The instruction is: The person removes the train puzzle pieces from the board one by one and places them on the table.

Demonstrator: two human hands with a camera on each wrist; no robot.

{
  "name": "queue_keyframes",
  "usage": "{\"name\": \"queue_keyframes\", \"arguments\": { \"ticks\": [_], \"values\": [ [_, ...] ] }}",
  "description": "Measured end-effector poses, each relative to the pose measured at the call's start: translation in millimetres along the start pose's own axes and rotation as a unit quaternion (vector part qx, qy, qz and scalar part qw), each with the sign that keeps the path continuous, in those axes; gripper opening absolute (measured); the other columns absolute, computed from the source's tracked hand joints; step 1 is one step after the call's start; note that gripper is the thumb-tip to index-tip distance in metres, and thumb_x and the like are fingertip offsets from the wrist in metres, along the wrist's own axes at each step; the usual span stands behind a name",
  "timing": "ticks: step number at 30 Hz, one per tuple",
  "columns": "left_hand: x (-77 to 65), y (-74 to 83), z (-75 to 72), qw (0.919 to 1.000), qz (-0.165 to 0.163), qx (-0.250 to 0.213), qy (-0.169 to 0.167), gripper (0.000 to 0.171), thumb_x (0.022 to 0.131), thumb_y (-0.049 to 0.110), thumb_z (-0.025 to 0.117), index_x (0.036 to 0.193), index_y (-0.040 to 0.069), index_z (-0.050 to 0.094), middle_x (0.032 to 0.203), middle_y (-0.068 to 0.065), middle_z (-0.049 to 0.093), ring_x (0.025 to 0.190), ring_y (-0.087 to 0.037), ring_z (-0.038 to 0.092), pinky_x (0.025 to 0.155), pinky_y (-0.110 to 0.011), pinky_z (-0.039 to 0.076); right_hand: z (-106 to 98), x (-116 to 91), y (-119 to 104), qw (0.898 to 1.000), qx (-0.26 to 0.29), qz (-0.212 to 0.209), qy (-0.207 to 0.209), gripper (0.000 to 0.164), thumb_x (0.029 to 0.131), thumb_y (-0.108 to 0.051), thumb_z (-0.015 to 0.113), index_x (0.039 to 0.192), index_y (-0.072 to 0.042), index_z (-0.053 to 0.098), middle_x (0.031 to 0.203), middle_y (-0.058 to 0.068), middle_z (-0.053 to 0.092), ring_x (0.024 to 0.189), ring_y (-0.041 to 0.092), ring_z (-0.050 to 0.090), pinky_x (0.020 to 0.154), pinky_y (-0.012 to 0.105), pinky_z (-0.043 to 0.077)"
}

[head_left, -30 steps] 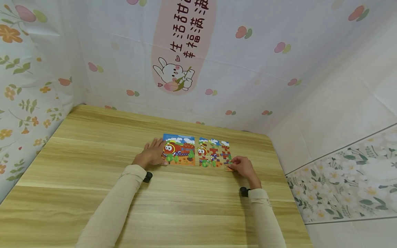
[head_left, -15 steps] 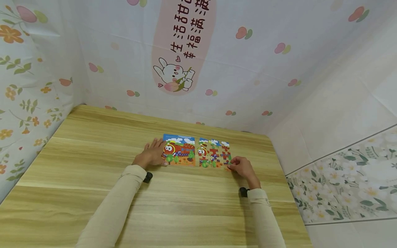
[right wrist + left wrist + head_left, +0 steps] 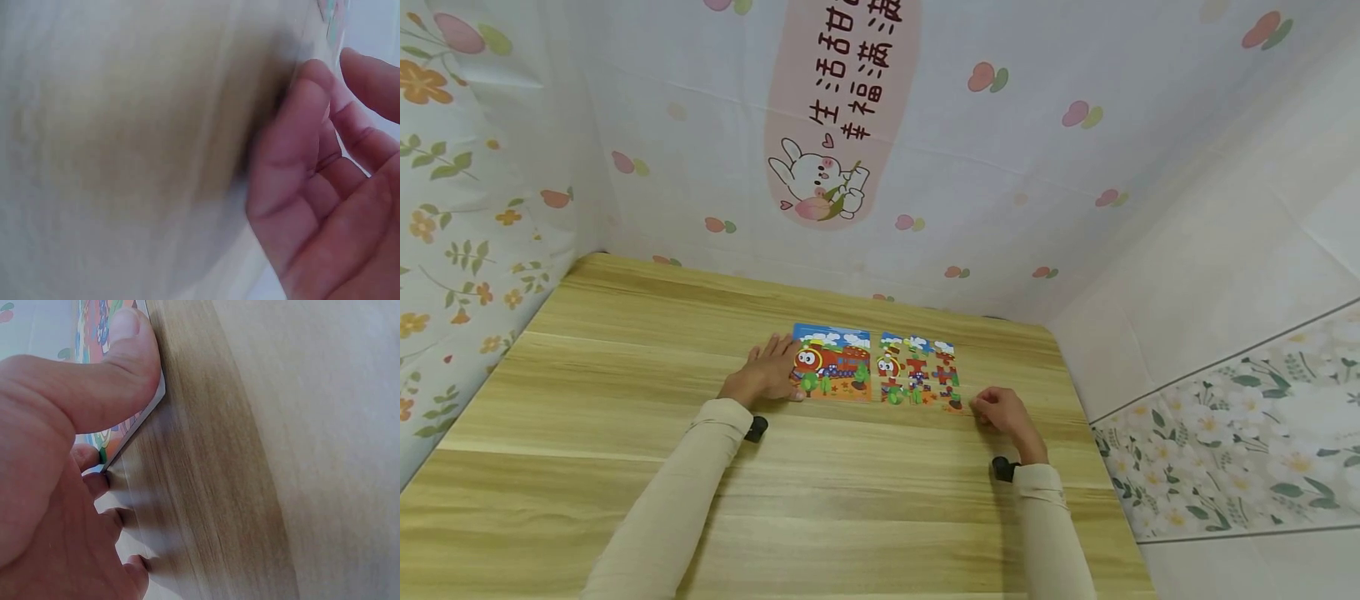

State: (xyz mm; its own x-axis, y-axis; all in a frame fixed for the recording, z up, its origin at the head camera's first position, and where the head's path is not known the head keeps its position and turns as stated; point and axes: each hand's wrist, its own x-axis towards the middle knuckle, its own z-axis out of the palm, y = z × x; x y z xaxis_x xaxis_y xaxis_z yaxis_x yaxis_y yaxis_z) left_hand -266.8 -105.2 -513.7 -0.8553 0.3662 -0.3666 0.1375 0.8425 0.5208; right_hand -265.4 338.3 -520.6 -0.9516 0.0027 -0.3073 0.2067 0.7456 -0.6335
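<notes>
A picture card (image 3: 838, 362) showing a red cartoon train with eyes lies flat on the table. My left hand (image 3: 767, 372) rests on its left edge, fingers spread and thumb (image 3: 128, 356) touching the card. Right of the card lie several jigsaw pieces (image 3: 917, 368) in rows with the same train scene; wood shows between some of them. An orange corner piece (image 3: 953, 403) with a dark green bush sits at their lower right. Just right of that piece my right hand (image 3: 1006, 414) hovers low, fingers loosely curled, thumb (image 3: 372, 84) apart, with nothing visible between them.
The wooden table (image 3: 835, 500) runs back to a patterned white cloth (image 3: 1000, 183). A floral-banded wall (image 3: 1240, 450) stands along the right side, and a flowered cloth (image 3: 467, 250) hangs at the left.
My right hand has let go of the corner piece and drawn back to the right. That piece now lies at the lower right of the others. The left hand has stayed put.
</notes>
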Motion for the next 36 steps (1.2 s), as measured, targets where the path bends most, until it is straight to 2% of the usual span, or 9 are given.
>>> {"name": "queue_keyframes", "arguments": {
  "ticks": [6, 10, 15, 20, 28, 31, 33, 36],
  "values": [
    [0.5, -4.0, -5.4, 1.0000, -0.004, -0.004, 0.004, 0.098, 0.093, 0.030, 0.071, 0.158, -0.002, 0.006, 0.164, -0.024, -0.004, 0.151, -0.043, -0.008, 0.119, -0.063, -0.001, -4, 5, -5, 0.996, 0.069, 0.029, -0.038, 0.022, 0.104, -0.016, 0.051, 0.104, 0.004, 0.062, 0.087, 0.007, 0.059, 0.075, 0.016, 0.055, 0.067, 0.029, 0.053],
    [2.0, -5.4, -5.4, 0.9999, -0.007, -0.010, 0.004, 0.098, 0.092, 0.029, 0.071, 0.158, -0.002, 0.006, 0.164, -0.024, -0.004, 0.151, -0.043, -0.009, 0.118, -0.064, -0.002, -4, 7, -4, 0.993, 0.098, 0.046, -0.046, 0.023, 0.104, -0.015, 0.049, 0.104, 0.004, 0.061, 0.090, 0.006, 0.059, 0.077, 0.016, 0.056, 0.070, 0.029, 0.053],
    [0.1, -7.9, -1.4, 0.9999, -0.006, -0.011, -0.002, 0.099, 0.092, 0.028, 0.072, 0.158, -0.002, 0.006, 0.164, -0.024, -0.005, 0.150, -0.044, -0.010, 0.118, -0.064, -0.003, 2, 3, -1, 0.992, 0.101, 0.064, -0.035, 0.022, 0.104, -0.018, 0.051, 0.098, 0.001, 0.061, 0.086, 0.003, 0.058, 0.075, 0.014, 0.056, 0.069, 0.026, 0.053],
    [-5.3, -8.7, -3.2, 0.9999, 0.003, -0.015, 0.006, 0.099, 0.091, 0.028, 0.072, 0.158, -0.003, 0.006, 0.164, -0.025, -0.004, 0.150, -0.044, -0.009, 0.118, -0.064, -0.002, 7, -1, -8, 0.993, 0.088, 0.071, -0.014, 0.023, 0.102, -0.022, 0.055, 0.092, -0.002, 0.061, 0.077, 0.001, 0.054, 0.070, 0.014, 0.052, 0.064, 0.026, 0.051],
    [-11.8, -12.9, -2.0, 0.9995, 0.017, -0.018, 0.022, 0.100, 0.090, 0.029, 0.074, 0.157, -0.005, 0.008, 0.163, -0.027, -0.002, 0.150, -0.046, -0.008, 0.117, -0.066, -0.002, 8, -5, -14, 0.995, 0.072, 0.068, -0.017, 0.026, 0.102, -0.025, 0.056, 0.096, -0.001, 0.063, 0.081, 0.002, 0.056, 0.073, 0.015, 0.053, 0.065, 0.026, 0.051],
    [-14.4, -13.5, -0.7, 0.9986, 0.030, -0.035, 0.028, 0.100, 0.089, 0.030, 0.074, 0.157, -0.005, 0.009, 0.163, -0.028, -0.001, 0.149, -0.048, -0.007, 0.117, -0.067, -0.002, 9, -8, -12, 0.996, 0.076, 0.055, -0.006, 0.025, 0.102, -0.024, 0.057, 0.097, 0.000, 0.063, 0.079, 0.004, 0.056, 0.072, 0.016, 0.053, 0.063, 0.026, 0.050],
    [-17.8, -16.2, -0.7, 0.9973, 0.038, -0.046, 0.043, 0.098, 0.092, 0.033, 0.072, 0.157, -0.004, 0.009, 0.163, -0.028, 0.000, 0.149, -0.048, -0.006, 0.117, -0.066, 0.000, 10, -11, -13, 0.998, 0.064, 0.025, 0.005, 0.026, 0.102, -0.023, 0.056, 0.098, 0.002, 0.063, 0.081, 0.008, 0.059, 0.073, 0.019, 0.054, 0.064, 0.029, 0.050],
    [-27.1, -22.9, -6.0, 0.9917, 0.048, -0.032, 0.115, 0.088, 0.097, 0.036, 0.064, 0.157, -0.004, 0.014, 0.162, -0.030, 0.009, 0.149, -0.049, 0.005, 0.116, -0.067, 0.010, 13, -14, -17, 0.998, 0.019, -0.046, 0.036, 0.028, 0.103, -0.022, 0.055, 0.109, 0.003, 0.063, 0.096, 0.018, 0.066, 0.086, 0.030, 0.061, 0.075, 0.039, 0.053]
  ]
}}
